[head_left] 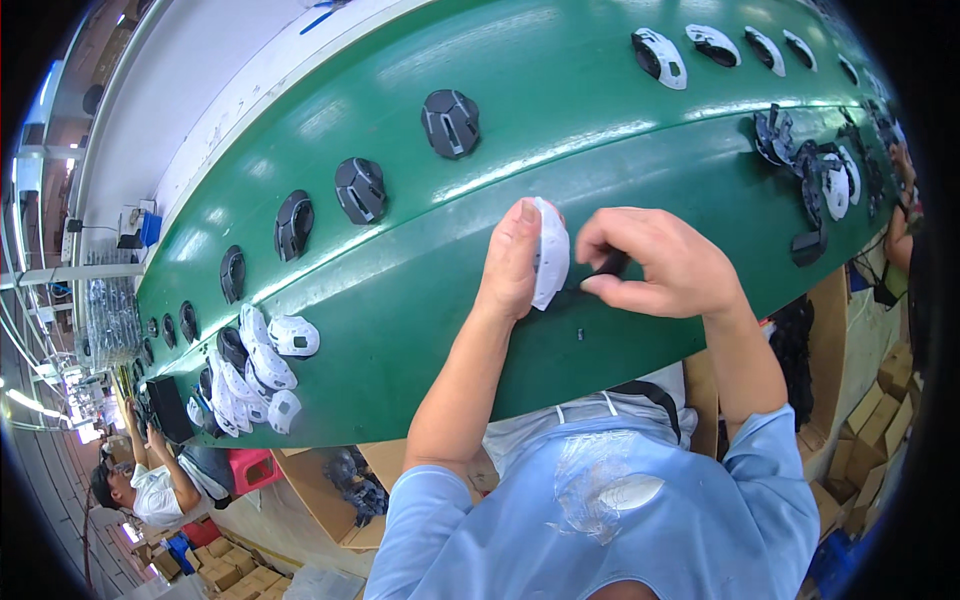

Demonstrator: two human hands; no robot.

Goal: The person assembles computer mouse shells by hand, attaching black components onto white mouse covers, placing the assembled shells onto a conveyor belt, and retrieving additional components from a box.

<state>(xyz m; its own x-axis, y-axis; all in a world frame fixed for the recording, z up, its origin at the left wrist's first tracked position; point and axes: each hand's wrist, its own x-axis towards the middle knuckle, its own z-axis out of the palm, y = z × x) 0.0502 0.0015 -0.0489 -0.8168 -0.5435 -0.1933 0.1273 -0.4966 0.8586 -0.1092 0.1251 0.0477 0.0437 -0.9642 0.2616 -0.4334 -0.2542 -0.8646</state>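
My left hand (511, 258) is closed around a curved white plastic shell (553, 255), held on edge above the green work surface (590, 365). Just to its right, my right hand (668, 262) has thumb and fingers curled round a small black piece (610, 265). Most of that piece is hidden by the fingers, so its kind is unclear. A gap separates the right fingertips from the shell. On the surface below lies a tiny dark part (580, 335).
A row of black shells (360, 190) runs along the far strip, with white-and-black shells (660, 58) at far right. White shells (262, 365) are heaped at left, black parts (800, 160) at right. Cardboard boxes (325, 490) stand below the near edge. Another person (155, 480) sits at far left.
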